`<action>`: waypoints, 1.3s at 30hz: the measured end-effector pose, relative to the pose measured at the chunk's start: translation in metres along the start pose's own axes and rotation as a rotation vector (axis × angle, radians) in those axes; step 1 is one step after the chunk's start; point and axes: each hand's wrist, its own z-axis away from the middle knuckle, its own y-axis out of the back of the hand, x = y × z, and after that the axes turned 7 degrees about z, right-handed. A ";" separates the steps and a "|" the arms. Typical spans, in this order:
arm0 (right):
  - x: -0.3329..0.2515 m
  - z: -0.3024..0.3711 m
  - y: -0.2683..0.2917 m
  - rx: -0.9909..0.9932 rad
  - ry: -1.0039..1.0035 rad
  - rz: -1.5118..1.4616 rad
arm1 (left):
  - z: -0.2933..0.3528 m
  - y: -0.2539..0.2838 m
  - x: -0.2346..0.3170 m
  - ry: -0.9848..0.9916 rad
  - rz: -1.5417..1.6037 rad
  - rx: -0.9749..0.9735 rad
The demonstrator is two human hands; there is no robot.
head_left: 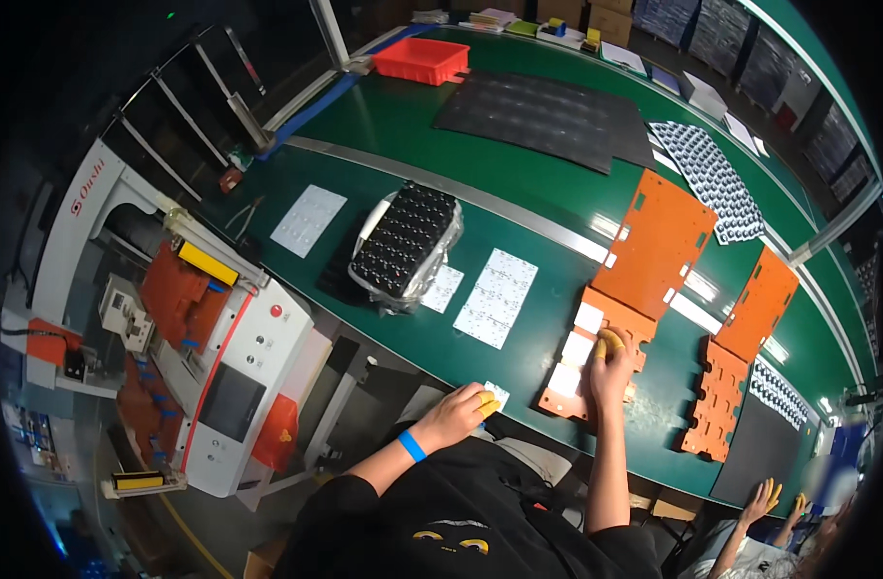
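My left hand (458, 415), with yellow finger cots and a blue wristband, pinches a small white circuit board (496, 395) at the near edge of the green belt (519, 207). My right hand (610, 365), also with yellow cots, presses its fingertips on a small white board (578, 348) seated in the near orange jig plate (623, 318). Two more small white boards (588, 317) (564, 380) sit in the same jig. A larger white panel of boards (496, 297) lies on the belt just left of the jig.
A black tray stack in plastic wrap (404, 241) stands left of the panel. A second orange jig (736, 367) lies to the right. Black mats (543, 116), a red bin (420, 60) and a white machine (231, 372) surround the belt. Another person's hands (765, 499) work at lower right.
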 end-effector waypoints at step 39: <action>-0.115 0.090 0.031 -0.014 -0.347 -0.742 | -0.097 0.023 0.025 0.552 1.362 0.202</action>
